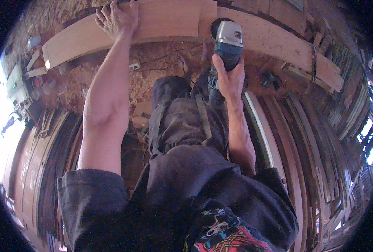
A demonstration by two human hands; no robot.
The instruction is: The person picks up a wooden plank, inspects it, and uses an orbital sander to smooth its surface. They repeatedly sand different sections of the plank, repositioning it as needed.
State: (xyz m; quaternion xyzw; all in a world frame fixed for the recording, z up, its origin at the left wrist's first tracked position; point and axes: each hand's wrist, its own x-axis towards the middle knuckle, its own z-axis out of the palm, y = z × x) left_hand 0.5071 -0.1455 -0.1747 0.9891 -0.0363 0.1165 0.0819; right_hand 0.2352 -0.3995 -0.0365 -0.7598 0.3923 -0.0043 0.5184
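Dark cloth: a dark grey hooded top [182,197] fills the near edge, with a red and black printed patch [232,235] at the bottom; both sleeves are pushed up and the bare forearms reach away from it.

Apron: a worn grey-brown work apron with straps [182,122] hangs between the two forearms, below the hands.

Right hand: the right hand [230,77] is closed around the dark body of a blue and silver angle grinder [227,42], thumb on the left side of the grip, fingers wrapped behind.

Grinder: its silver head lies just beyond the right hand and rests against the near edge of a long, curved pale wooden plank [169,19]; a black disc edge shows at the head's upper left, touching the wood. Whether the disc is turning cannot be told.

Left hand: the left hand [117,19] lies flat on top of the plank, fingers spread and curled over the far part, pressing down and holding nothing else.

Plank: it runs across beyond both hands, from far left of the left hand to well right of the right hand, bending down at both ends. The grinder meets it between the hands, nearer the right.

Floor: pale sawdust and shavings [152,71] cover the ground under the plank, between the forearms.

Surroundings: stacked long wooden boards [308,138] lie to the right of the right arm, and more dark boards [47,143] to the left of the left arm.
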